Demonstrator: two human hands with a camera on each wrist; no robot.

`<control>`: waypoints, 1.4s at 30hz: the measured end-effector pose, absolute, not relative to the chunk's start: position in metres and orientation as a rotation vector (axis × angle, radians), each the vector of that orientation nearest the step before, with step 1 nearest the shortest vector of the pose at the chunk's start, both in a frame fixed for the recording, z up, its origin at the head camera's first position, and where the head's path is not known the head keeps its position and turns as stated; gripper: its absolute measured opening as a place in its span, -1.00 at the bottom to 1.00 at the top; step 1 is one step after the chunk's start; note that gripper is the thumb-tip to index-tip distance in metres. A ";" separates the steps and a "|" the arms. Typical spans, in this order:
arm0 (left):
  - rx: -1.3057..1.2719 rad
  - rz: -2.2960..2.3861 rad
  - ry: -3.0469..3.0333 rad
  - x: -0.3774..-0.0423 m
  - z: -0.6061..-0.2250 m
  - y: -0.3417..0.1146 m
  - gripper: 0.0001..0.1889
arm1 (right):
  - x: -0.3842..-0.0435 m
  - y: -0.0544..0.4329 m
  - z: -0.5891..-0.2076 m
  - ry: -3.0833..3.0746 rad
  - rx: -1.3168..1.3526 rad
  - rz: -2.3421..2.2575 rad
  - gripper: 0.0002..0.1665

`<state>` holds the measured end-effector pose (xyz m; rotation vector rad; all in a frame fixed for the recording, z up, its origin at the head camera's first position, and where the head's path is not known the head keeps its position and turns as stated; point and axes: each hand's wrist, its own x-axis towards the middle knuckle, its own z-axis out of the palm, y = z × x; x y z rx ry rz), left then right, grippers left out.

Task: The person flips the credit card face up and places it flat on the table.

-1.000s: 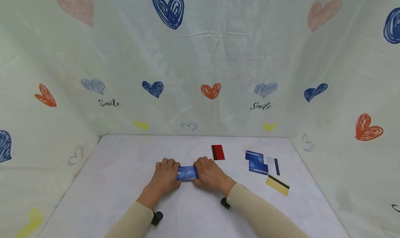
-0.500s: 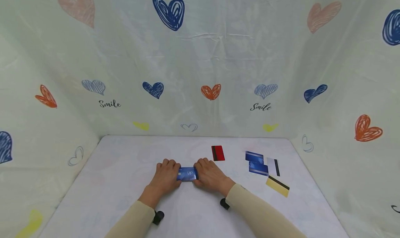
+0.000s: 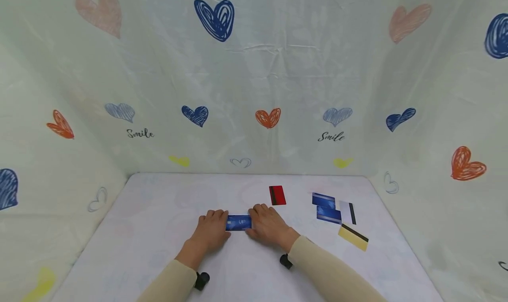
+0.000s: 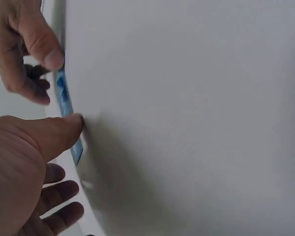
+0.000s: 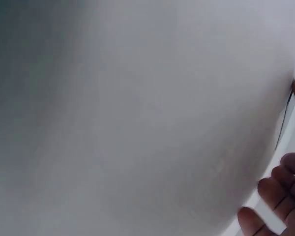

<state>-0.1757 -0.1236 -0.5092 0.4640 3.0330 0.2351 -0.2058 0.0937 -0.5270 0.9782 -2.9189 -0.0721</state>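
Observation:
A blue card marked VIP (image 3: 239, 223) lies between the two hands, its long side running left to right. The left hand (image 3: 213, 230) pinches its left end, with the thumb at the near edge and the fingers at the far side. At the right end, the right hand (image 3: 267, 226) holds it in the same way. In the left wrist view the blue card (image 4: 63, 91) shows as a thin slanted strip under the left thumb (image 4: 64, 129). Only part of the right hand (image 5: 282, 191) enters the right wrist view, fingers bent.
Beyond the right hand lies a red card (image 3: 277, 195) with a dark stripe. Farther right are two blue cards (image 3: 323, 200), a white card (image 3: 346, 212) with a black stripe and a gold card (image 3: 353, 237). The white table (image 3: 158, 196) meets a heart-print curtain behind.
Both hands stay on the card. It has come very slightly nearer the person and looks a little flatter, with its right end slightly more exposed. The other cards keep their places.

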 end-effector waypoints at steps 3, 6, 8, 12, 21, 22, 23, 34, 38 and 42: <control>0.561 0.236 3.002 -0.160 -0.512 -0.121 -0.34 | -0.191 0.097 -0.525 -2.937 0.968 -0.070 -0.28; 0.649 0.238 2.956 -0.146 -0.515 -0.119 -0.35 | -0.175 0.101 -0.524 -2.936 1.027 -0.097 -0.27; 0.680 0.259 2.908 -0.140 -0.516 -0.116 -0.34 | -0.167 0.102 -0.522 -2.932 1.076 -0.123 -0.26; 0.686 0.320 2.822 -0.135 -0.517 -0.110 -0.23 | -0.160 0.102 -0.521 -2.947 1.121 -0.153 -0.26; 0.611 0.285 2.841 -0.148 -0.519 -0.122 0.04 | -0.174 0.078 -0.521 -3.030 1.115 -0.123 -0.24; 0.595 0.292 2.836 -0.150 -0.518 -0.126 0.07 | -0.177 0.073 -0.521 -3.041 1.116 -0.116 -0.24; 0.582 0.293 2.831 -0.151 -0.517 -0.131 0.11 | -0.180 0.068 -0.521 -3.050 1.117 -0.106 -0.23; 0.470 0.332 2.826 -0.160 -0.516 -0.176 0.21 | -0.201 0.023 -0.518 -3.067 1.201 -0.064 -0.24; 0.454 0.349 2.831 -0.159 -0.516 -0.186 0.21 | -0.203 0.011 -0.520 -3.068 1.216 -0.088 -0.25; 0.449 0.370 2.847 -0.159 -0.516 -0.194 0.23 | -0.206 0.001 -0.521 -3.072 1.227 -0.113 -0.24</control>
